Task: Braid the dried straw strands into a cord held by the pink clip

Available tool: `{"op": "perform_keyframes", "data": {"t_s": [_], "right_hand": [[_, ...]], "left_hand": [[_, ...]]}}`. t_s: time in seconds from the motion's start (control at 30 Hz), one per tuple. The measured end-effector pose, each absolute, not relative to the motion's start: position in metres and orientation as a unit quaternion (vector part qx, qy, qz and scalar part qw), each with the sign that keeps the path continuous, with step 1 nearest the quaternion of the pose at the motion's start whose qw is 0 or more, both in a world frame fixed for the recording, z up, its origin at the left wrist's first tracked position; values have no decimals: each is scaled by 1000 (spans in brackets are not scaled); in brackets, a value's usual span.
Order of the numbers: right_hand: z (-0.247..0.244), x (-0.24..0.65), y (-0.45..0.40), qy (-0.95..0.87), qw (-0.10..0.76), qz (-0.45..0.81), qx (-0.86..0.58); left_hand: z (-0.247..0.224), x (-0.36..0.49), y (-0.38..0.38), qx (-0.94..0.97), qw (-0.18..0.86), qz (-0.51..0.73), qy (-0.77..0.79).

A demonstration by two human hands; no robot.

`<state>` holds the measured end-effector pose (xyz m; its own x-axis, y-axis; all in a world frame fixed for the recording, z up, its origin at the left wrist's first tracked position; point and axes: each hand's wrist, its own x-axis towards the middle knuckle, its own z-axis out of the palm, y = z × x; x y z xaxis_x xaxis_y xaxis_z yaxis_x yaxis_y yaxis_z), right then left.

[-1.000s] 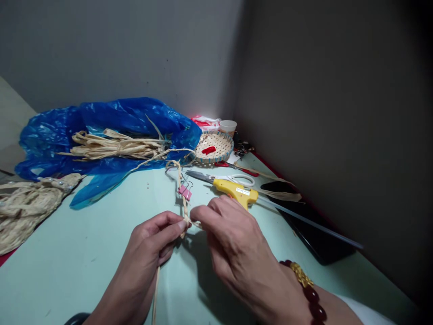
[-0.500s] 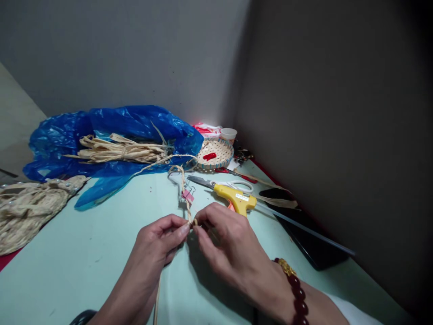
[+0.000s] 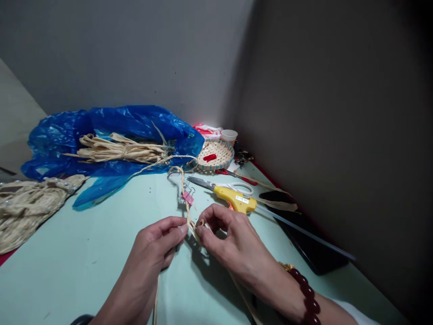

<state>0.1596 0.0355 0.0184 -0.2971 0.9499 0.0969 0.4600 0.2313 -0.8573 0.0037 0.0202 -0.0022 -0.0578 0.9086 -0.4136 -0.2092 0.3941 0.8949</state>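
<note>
A thin braid of pale raffia (image 3: pixel 188 211) runs toward me from a pink binder clip (image 3: pixel 187 197), and its loose strands reach both hands. My left hand (image 3: pixel 161 243) is closed, thumb and fingertips pinching a strand at the braid's lower end. Just right of it, my right hand (image 3: pixel 230 239) pinches another raffia strand between thumb and forefinger, with a small loop showing at the fingertips. One strand trails down from under my left hand, another from below my right wrist. The braid's far end curls near a wire hook shape.
Right of the braid lie scissors (image 3: pixel 200 182), a yellow glue gun (image 3: pixel 233 199) with a long glue stick, and a black phone-like slab (image 3: pixel 314 253). Behind are a woven basket (image 3: pixel 221 154), a cup (image 3: pixel 229 135), and a raffia bundle (image 3: pixel 125 150) on a blue plastic bag (image 3: pixel 135 117). A woven piece (image 3: pixel 30 207) lies left.
My right hand has moved slightly right and away from my left, drawing a strand outward. Loose raffia now shows between the hands. My left hand has barely moved.
</note>
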Motion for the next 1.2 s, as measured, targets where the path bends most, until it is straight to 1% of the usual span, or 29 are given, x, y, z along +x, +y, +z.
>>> {"op": "perform_keyframes", "data": {"t_s": [0.17, 0.3, 0.57, 0.63, 0.77, 0.8, 0.87, 0.97, 1.03, 1.1, 1.2], "right_hand": [[23, 161, 36, -728, 315, 360, -491], [23, 161, 35, -739, 326, 344, -478], [20, 162, 36, -676, 326, 401, -526], [22, 166, 36, -690, 346, 383, -508], [29, 173, 30, -715, 437, 307, -452], [31, 174, 26, -724, 448, 293, -436], [33, 172, 19, -764, 428, 272, -399], [30, 167, 13, -834, 350, 212, -369], [26, 165, 14, -844, 326, 152, -398], [21, 166, 18, -832, 323, 116, -436], [17, 168, 24, -825, 306, 138, -455]], "left_hand": [[-3, 6, 23, 323, 612, 450, 564], [-3, 6, 24, 335, 602, 445, 572], [3, 12, 23, 315, 575, 456, 602], [5, 13, 22, 316, 571, 458, 603], [5, 14, 22, 322, 570, 459, 601], [5, 14, 22, 327, 568, 460, 599], [3, 14, 21, 337, 561, 466, 595], [2, 14, 21, 344, 559, 472, 589], [2, 14, 21, 341, 563, 470, 588], [3, 14, 21, 340, 562, 467, 593], [4, 13, 21, 346, 549, 465, 603]]}}
